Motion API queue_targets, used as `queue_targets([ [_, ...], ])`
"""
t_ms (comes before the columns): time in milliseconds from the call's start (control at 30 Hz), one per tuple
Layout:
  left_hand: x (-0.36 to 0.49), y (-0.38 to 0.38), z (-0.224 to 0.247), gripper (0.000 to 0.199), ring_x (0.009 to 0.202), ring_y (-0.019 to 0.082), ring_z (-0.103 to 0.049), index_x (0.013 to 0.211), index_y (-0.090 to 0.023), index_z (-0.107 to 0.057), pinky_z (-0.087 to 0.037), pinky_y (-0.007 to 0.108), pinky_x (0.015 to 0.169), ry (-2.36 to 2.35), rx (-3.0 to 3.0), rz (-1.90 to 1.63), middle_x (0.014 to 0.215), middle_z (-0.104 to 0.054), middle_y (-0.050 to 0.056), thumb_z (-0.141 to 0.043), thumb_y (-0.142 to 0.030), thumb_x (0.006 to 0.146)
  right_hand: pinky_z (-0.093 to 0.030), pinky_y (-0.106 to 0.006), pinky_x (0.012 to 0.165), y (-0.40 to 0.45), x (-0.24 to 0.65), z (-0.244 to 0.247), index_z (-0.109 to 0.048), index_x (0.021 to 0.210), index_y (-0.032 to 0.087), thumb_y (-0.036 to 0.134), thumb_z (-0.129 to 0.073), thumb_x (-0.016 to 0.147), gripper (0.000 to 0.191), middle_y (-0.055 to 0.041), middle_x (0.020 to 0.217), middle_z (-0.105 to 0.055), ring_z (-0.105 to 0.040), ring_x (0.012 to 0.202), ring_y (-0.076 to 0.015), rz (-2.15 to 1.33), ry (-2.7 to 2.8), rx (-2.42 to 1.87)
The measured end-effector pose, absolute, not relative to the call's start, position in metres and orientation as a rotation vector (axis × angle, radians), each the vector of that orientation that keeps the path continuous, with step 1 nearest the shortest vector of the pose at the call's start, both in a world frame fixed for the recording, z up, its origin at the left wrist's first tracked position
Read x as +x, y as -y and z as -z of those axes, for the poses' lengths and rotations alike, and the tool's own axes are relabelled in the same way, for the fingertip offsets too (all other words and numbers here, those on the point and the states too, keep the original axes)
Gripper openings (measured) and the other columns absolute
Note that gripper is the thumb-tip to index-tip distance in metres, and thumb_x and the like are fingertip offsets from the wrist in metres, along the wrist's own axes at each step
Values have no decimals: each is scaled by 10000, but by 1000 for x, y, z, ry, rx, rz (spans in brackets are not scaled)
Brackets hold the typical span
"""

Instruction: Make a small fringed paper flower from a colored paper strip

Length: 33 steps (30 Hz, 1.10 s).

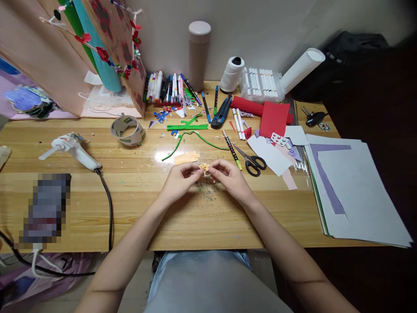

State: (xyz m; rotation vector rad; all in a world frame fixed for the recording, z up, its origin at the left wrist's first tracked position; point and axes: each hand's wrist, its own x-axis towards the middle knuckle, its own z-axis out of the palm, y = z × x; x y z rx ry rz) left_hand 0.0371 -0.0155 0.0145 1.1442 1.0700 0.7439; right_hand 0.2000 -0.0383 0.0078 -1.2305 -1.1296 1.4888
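A small yellow-orange paper flower (204, 167) with a fringed, ruffled top is pinched between the fingertips of both hands. My left hand (181, 177) grips it from the left, and my right hand (229, 176) from the right; its lower part is partly covered by fingers. Just behind my left hand lies a flat strip of the same pale orange paper (186, 157). A green wrapped stem (177, 145) curves across the table beyond the hands. To the right of my right hand rest a yellow-tipped marker (233, 151) and black-handled scissors (254, 165).
On the left are a white hot glue gun (76, 150) with a black cord, a tape roll (127, 130) and a blurred phone (47, 208). A utility knife (221, 112), red crepe paper (275, 118) and markers (159, 87) lie behind. A paper stack (365, 191) covers the right.
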Motion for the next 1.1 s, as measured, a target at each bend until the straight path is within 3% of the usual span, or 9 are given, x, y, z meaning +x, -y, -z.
queue_targets([
  [167,39,19,-12,292,659,121,-584,832,-124,-663,-467,245,652,-1113,1111,-784,742,-668,37,-738,-332,641,-425,-229,568,38,199,-7,-582,760,189,389,-680,734,224,8,728,-564,-510,627,-107,-1486,1124,-1212],
  [833,39,20,-13,285,654,113,-552,927,-131,-714,-457,223,610,-1109,1335,-826,755,-661,46,-700,-288,689,-452,-250,626,39,201,-2,-569,762,194,344,-641,752,166,-7,748,-574,-542,688,-132,-1358,1199,-1323],
  [1100,38,18,-12,224,820,162,-640,881,-148,-711,-494,277,770,-1047,1255,-789,907,-718,75,-663,-312,735,-445,-261,623,39,199,-5,-559,739,202,366,-654,729,189,-9,738,-582,-549,691,-141,-1382,1202,-1298],
])
